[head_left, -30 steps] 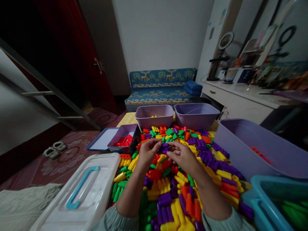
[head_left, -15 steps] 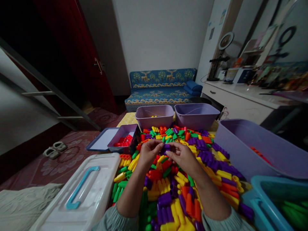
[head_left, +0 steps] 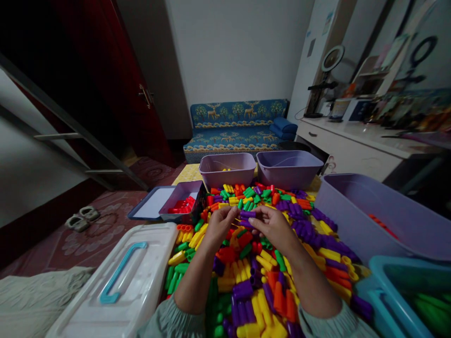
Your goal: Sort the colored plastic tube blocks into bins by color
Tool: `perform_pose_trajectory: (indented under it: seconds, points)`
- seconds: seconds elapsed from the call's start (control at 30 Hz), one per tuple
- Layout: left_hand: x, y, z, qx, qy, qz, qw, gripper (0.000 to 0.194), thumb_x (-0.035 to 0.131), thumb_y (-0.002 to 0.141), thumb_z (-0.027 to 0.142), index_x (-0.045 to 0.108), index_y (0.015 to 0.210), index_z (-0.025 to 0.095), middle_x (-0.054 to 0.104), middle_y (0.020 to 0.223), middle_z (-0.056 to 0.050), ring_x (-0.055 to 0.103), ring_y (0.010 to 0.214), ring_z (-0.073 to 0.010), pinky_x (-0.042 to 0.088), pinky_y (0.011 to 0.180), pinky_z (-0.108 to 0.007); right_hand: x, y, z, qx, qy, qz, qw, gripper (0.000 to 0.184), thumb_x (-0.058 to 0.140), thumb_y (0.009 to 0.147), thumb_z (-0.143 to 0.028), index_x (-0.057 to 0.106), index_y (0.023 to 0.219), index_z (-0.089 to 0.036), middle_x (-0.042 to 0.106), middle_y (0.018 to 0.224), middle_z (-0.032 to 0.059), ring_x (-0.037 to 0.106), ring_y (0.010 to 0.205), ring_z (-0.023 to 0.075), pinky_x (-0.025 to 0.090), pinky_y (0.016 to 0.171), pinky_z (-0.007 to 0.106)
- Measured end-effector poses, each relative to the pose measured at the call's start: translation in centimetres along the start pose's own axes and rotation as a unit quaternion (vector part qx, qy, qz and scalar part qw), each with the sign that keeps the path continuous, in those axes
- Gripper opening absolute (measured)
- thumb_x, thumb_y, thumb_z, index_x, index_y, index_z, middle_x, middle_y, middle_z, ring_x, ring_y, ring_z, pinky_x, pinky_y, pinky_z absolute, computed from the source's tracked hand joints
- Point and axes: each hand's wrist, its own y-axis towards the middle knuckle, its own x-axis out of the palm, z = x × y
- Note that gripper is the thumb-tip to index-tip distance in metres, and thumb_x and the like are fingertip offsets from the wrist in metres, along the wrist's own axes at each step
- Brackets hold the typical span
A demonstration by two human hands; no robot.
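Over the heap of coloured plastic toy pieces, my two hands meet at a purple plastic toy piece (head_left: 247,214), made of slim rounded tubes. My right hand (head_left: 273,225) pinches its right end between thumb and fingers. At the left end, the fingers of my left hand (head_left: 220,226) are closed in a pinch; the fingertips partly hide the contact. Beneath the hands lie orange pieces (head_left: 227,255), yellow pieces (head_left: 241,271) and more purple pieces (head_left: 243,290), spread loosely across the table.
Lilac bins (head_left: 227,177) (head_left: 289,176) stand behind the heap, and a larger lilac bin (head_left: 348,220) on the right. A turquoise tub (head_left: 384,286) holds green pieces. To the left are a white lidded box (head_left: 141,267) and an open tin (head_left: 179,188) with red pieces.
My hands have drawn slightly apart, and more of the purple toy piece shows between them. The view has shifted a little; the heap and bins look the same.
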Motion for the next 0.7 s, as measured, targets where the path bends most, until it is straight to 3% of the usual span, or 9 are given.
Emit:
perform_pose_trajectory:
  seconds: [0.17,0.37,0.47,0.6,0.7]
  points:
    - [0.3,-0.3,0.2,-0.011,-0.028,-0.055,0.998,0.051,0.081,0.057,0.049,0.066,0.086,0.011,0.066,0.069,-0.002,0.059,0.057,-0.0106,0.047,0.055,-0.021,0.2,0.1,0.5,-0.011,-0.007,-0.009,1.000,0.020,0.061,0.071,-0.029,0.060,0.088,-0.018,0.064,0.070,-0.0003,0.060,0.057,0.0126,0.043,0.046,0.021]
    - [0.4,-0.1,0.3,-0.010,-0.079,-0.007,0.997,0.046,0.084,0.054,0.041,0.065,0.083,0.010,0.065,0.063,-0.001,0.057,0.052,-0.0095,0.048,0.054,-0.022,0.8,0.2,0.2,-0.047,0.064,-0.019,0.997,0.034,0.068,0.068,-0.027,0.061,0.100,-0.018,0.069,0.090,0.0030,0.065,0.076,0.0154,0.050,0.061,0.024]
    - [0.5,-0.1,0.4,-0.023,-0.120,0.002,0.993,0.045,0.086,0.052,0.034,0.066,0.084,0.009,0.067,0.066,-0.002,0.059,0.053,-0.0095,0.050,0.055,-0.022,0.7,0.1,-0.1,-0.033,0.095,-0.015,0.995,0.036,0.070,0.067,-0.027,0.061,0.101,-0.016,0.069,0.089,0.0041,0.065,0.075,0.0152,0.051,0.061,0.024]
    - [1.0,0.2,1.4,-0.056,-0.241,-0.003,0.969,0.044,0.079,0.065,0.019,0.064,0.105,0.010,0.071,0.084,-0.005,0.066,0.070,-0.0116,0.054,0.074,-0.024,-0.2,0.6,-0.5,-0.014,0.169,0.021,0.985,0.039,0.075,0.063,-0.028,0.064,0.099,-0.014,0.069,0.086,0.0039,0.064,0.069,0.0127,0.051,0.059,0.022]
    - [2.0,1.9,3.9,-0.095,-0.314,-0.031,0.944,0.037,0.067,0.074,0.012,0.060,0.110,0.010,0.070,0.091,-0.009,0.068,0.078,-0.0132,0.053,0.084,-0.027,-1.4,2.6,-1.9,-0.014,0.262,0.053,0.963,0.035,0.076,0.062,-0.023,0.066,0.094,-0.015,0.069,0.080,0.0014,0.062,0.065,0.0091,0.052,0.060,0.019]
